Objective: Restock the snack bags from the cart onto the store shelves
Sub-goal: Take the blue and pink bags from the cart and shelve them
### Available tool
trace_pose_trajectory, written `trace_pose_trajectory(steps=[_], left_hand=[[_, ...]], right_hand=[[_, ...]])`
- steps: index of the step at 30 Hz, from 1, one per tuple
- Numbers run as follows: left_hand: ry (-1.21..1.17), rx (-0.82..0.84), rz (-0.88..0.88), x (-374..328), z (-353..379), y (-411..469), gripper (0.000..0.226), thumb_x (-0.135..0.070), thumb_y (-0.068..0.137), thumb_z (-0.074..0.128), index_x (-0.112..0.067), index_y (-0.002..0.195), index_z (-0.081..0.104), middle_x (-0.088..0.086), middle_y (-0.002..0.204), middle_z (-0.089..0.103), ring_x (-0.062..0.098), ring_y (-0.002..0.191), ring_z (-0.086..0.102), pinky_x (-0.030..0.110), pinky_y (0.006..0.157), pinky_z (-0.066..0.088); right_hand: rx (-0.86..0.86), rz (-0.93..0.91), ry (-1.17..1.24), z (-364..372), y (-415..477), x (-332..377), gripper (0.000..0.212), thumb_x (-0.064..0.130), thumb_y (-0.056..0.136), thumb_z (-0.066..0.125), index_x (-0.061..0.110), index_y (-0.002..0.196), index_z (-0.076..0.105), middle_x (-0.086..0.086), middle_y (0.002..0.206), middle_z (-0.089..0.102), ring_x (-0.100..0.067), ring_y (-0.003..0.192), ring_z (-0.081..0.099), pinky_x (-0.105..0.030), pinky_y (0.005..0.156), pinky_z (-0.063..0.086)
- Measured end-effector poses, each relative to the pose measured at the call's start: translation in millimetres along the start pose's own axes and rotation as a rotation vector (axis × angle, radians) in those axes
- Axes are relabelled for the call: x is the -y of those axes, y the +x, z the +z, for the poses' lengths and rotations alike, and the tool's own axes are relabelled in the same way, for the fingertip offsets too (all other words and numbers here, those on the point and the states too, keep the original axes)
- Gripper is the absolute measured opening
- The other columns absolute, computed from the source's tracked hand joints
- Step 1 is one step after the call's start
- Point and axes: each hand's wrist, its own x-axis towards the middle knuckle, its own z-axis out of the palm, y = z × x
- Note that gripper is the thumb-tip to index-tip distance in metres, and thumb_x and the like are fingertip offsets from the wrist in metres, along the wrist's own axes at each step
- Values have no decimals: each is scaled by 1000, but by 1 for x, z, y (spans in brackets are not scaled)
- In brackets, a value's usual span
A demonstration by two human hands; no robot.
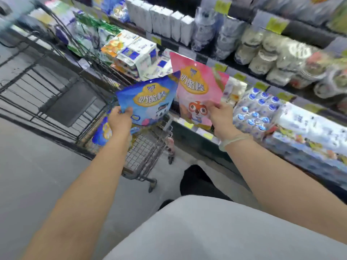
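Both bags are up above the cart (148,147) — the left hand (120,119) pinching the blue bag (148,102), the right hand (221,115) the pink bag (195,91), fingers closed on lower corners, fronts showing, probably to match them to the shelves (197,126) just beside it.

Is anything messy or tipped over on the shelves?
A bit. On the shelf left of the pink bag, a heap of white-and-blue packs lies tilted and piled unevenly, not in neat rows like the white boxes above. The picture is blurry, so I can't spot any spill or damage.
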Motion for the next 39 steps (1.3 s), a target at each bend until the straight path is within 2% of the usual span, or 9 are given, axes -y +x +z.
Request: trace_pose_trajectory(steps=[9, 13, 18, 21, 26, 29, 32, 36, 39], left_hand=[[-26, 381, 78, -26, 143, -130, 28, -9, 87, 60, -20, 63, 51, 5, 71, 55, 22, 76, 51, 39, 61, 42], [-27, 497, 99, -29, 211, -210, 29, -9, 91, 57, -19, 65, 47, 1, 70, 54, 15, 62, 51, 24, 48, 38], [36, 577, 122, -14, 287, -310, 24, -18, 89, 59, -22, 67, 51, 10, 90, 60, 24, 81, 57, 38, 67, 45], [34, 680, 106, -1, 331, -378, 24, -18, 92, 57, -22, 69, 49, 4, 79, 58, 22, 74, 53, 33, 59, 43], [58, 797, 76, 16, 383, -457, 24, -16, 92, 56, -22, 70, 49, -1, 76, 57, 16, 70, 53, 27, 56, 38], [97, 857, 82, 21, 415, -501, 27, -15, 92, 55, -22, 67, 49, -2, 74, 56, 17, 72, 53, 29, 62, 42], [114, 919, 91, 21, 448, -537, 27, -12, 93, 54, -20, 68, 48, -1, 70, 54, 13, 60, 50, 23, 51, 42], [125, 968, 84, 18, 498, -574, 8, -12, 94, 54, -17, 87, 56, -6, 76, 59, 7, 65, 55, 19, 51, 46], [145, 1010, 104, 21, 535, -593, 17, -13, 94, 53, -18, 78, 54, -5, 77, 58, 9, 67, 55, 25, 58, 44]], right_hand=[[-344, 67, 109, -191, -33, -37, 15, 24, 92, 56, 11, 95, 63, -3, 84, 62, -12, 68, 54, -30, 71, 44], [-482, 74, 151, -286, -45, -61, 27, 23, 92, 57, -2, 97, 66, 2, 69, 58, -11, 63, 51, -23, 61, 43], [-581, 70, 205, -408, -74, -92, 30, 24, 91, 58, -4, 97, 66, 4, 66, 57, -15, 67, 50, -30, 66, 43], [-639, 81, 217, -482, -93, -115, 29, 24, 91, 59, -4, 96, 65, 3, 65, 56, -12, 60, 48, -24, 59, 40], [-720, 95, 250, -569, -119, -148, 35, 23, 91, 58, -11, 97, 63, -9, 79, 61, -19, 78, 52, -34, 72, 43], [-762, 121, 253, -613, -123, -163, 23, 25, 91, 58, 4, 83, 64, -1, 69, 58, -15, 65, 51, -33, 68, 43], [-805, 148, 298, -650, -117, -175, 26, 25, 91, 58, 17, 66, 56, 5, 63, 53, -8, 57, 45, -24, 57, 38], [-847, 169, 296, -698, -101, -184, 29, 24, 90, 59, 17, 63, 53, 3, 61, 51, -8, 56, 44, -25, 58, 37], [-848, 178, 287, -731, -88, -188, 31, 21, 92, 56, 17, 62, 52, 2, 61, 50, -8, 55, 43, -22, 54, 36]])
